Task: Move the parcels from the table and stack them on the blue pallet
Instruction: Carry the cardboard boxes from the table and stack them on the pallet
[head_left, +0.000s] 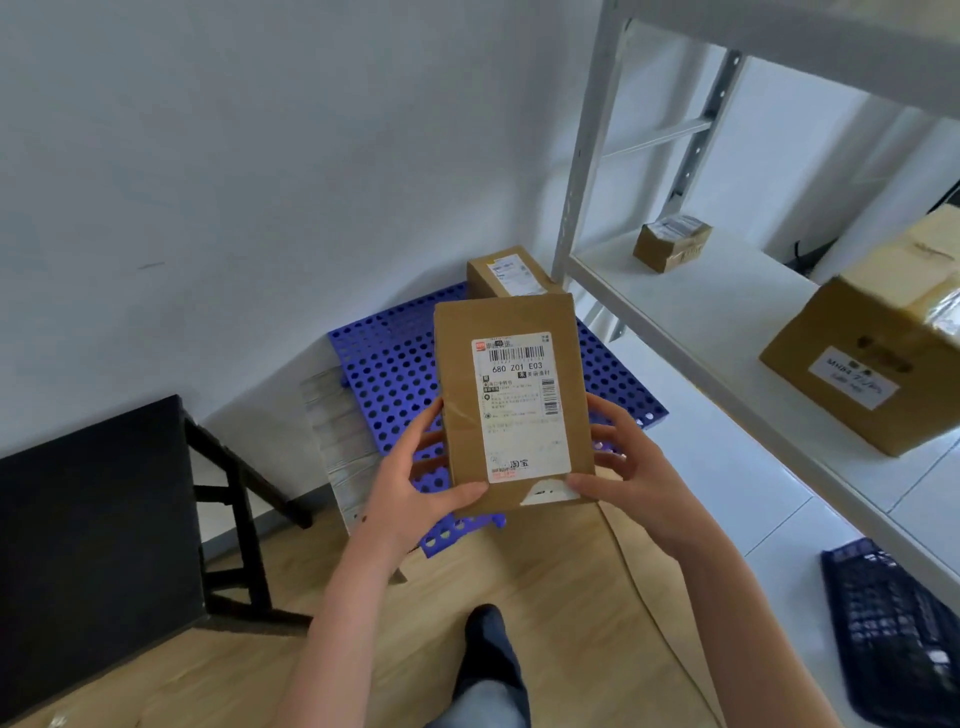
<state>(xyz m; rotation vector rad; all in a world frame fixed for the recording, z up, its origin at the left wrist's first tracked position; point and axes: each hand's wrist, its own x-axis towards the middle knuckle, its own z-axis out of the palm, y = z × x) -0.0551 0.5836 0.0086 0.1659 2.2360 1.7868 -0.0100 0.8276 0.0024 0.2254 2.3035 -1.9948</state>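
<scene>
Parcel (511, 400) hangs label-up above the blue pallet (384, 374), my left fingers (457, 496) and right fingers (587, 486) curled round its lower edges. A second parcel (506, 273) sits on the pallet's far corner, beside the shelf rack (701, 312). The black bench (88, 530) stands at my left.

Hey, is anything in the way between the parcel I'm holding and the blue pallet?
Nothing visible is. The left hand and right hand hold the parcel over the pallet. One box sits at its far corner, with bare surface beside it. The patch behind the parcel is hidden.
</scene>
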